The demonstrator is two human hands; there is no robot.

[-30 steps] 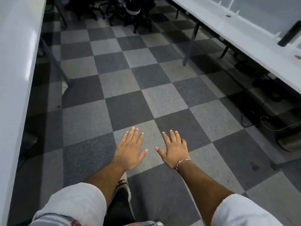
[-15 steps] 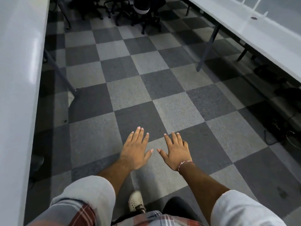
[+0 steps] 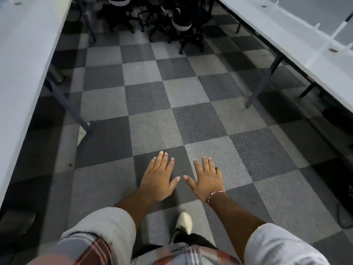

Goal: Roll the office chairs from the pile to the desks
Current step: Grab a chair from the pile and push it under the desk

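Note:
A cluster of black office chairs (image 3: 172, 20) with wheeled bases stands at the far end of the aisle, top centre. My left hand (image 3: 158, 178) and my right hand (image 3: 207, 178) are held out flat in front of me, palms down, fingers spread, holding nothing. A thread bracelet circles the right wrist. A long white desk (image 3: 24, 54) runs along the left and another white desk (image 3: 298, 41) along the right. The chairs are well beyond my hands.
The floor is grey checkered carpet tile (image 3: 152, 96). Dark desk legs (image 3: 261, 87) slant down on both sides. Cables and dark items lie under the right desk (image 3: 342, 217). My white shoe (image 3: 184, 222) steps forward below my hands.
I have walked down the aisle: the chairs are nearer and larger at the top. My hands stay open and held out in the same pose.

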